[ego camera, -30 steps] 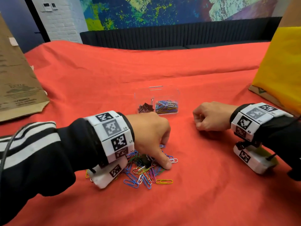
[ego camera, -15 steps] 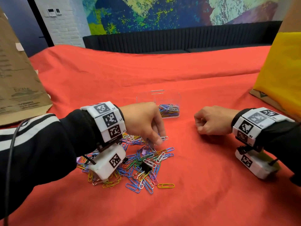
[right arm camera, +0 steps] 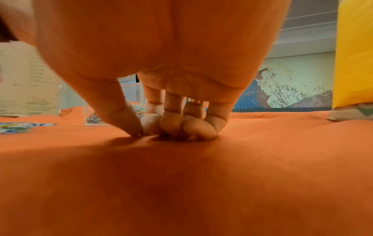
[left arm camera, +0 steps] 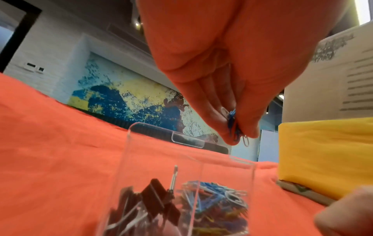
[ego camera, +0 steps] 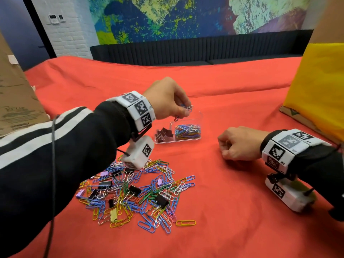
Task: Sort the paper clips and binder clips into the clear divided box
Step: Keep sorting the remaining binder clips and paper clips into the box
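Observation:
A clear divided box [ego camera: 200, 116] [left arm camera: 129, 159] stands on the red cloth; black binder clips [ego camera: 164, 134] [left arm camera: 155, 201] lie in its left compartment, coloured paper clips [ego camera: 188, 131] [left arm camera: 218, 198] in its right one. My left hand [ego camera: 183, 110] [left arm camera: 235, 137] hovers above the box and pinches a few paper clips [ego camera: 189, 108] [left arm camera: 234, 127] between thumb and fingers. A mixed pile of paper clips and binder clips [ego camera: 137, 190] lies on the cloth nearer to me. My right hand [ego camera: 226, 148] [right arm camera: 161, 129] rests on the cloth right of the box, fingers curled into a fist, holding nothing.
A brown paper bag [ego camera: 16, 101] stands at the left. A yellow bag [ego camera: 320, 86] on cardboard stands at the right. One orange paper clip [ego camera: 185, 223] lies apart at the pile's near right. A dark bench runs along the back wall.
My left hand has risen from the pile with a few paper clips and moved away from me to above the box. The right hand has stayed in its place.

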The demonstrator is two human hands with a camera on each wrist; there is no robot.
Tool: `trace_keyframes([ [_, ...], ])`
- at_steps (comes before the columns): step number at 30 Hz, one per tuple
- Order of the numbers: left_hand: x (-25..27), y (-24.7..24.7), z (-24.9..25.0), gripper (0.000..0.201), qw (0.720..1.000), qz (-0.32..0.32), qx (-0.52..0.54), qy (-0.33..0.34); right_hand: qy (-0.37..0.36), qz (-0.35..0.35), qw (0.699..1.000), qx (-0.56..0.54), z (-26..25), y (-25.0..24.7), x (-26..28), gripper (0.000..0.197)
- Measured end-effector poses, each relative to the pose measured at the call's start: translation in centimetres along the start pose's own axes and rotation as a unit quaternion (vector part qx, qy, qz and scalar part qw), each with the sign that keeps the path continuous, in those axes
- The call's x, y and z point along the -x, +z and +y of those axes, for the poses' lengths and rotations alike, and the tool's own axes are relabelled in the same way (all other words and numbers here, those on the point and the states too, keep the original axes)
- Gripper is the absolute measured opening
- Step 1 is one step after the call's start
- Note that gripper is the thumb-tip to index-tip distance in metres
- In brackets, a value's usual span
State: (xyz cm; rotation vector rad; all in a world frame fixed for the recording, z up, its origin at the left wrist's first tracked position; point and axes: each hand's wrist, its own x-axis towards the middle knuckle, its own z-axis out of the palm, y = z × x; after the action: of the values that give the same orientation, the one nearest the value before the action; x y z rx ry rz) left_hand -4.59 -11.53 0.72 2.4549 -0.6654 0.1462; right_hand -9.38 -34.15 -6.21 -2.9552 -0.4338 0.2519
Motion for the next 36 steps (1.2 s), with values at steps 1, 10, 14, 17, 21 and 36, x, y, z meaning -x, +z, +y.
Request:
trace_keyframes([
  [1,-0.7,0.3,0.2,0.020,0.999,0.007,-0.040,0.004,0.000,0.000,1.000,-0.002,0.0,0.0,0.0,0.008],
  [10,-3.0,2.5,-0.2,0.027,0.988,0.010,-0.152,0.013,-0.005,-0.001,1.000,-0.008,0.4,0.2,-0.3,0.006],
  [14,-2.5,2.4,-0.5,0.027,0.993,0.011,-0.113,0.010,-0.005,-0.005,1.000,-0.005,0.3,0.2,-0.3,0.005],
  [17,-1.6,1.9,-0.5,0.024,0.995,0.023,-0.096,0.018,-0.005,-0.005,1.000,-0.004,0.1,0.1,-0.3,0.006],
  [21,1.3,0.8,0.5,0.011,0.992,-0.007,-0.119,0.042,-0.004,0.000,1.000,0.001,0.1,0.2,-0.3,0.007],
  [36,11.1,1.2,2.6,0.048,0.909,-0.377,-0.171,0.045,0.009,0.013,1.000,-0.006,0.2,0.2,-0.2,0.012],
])
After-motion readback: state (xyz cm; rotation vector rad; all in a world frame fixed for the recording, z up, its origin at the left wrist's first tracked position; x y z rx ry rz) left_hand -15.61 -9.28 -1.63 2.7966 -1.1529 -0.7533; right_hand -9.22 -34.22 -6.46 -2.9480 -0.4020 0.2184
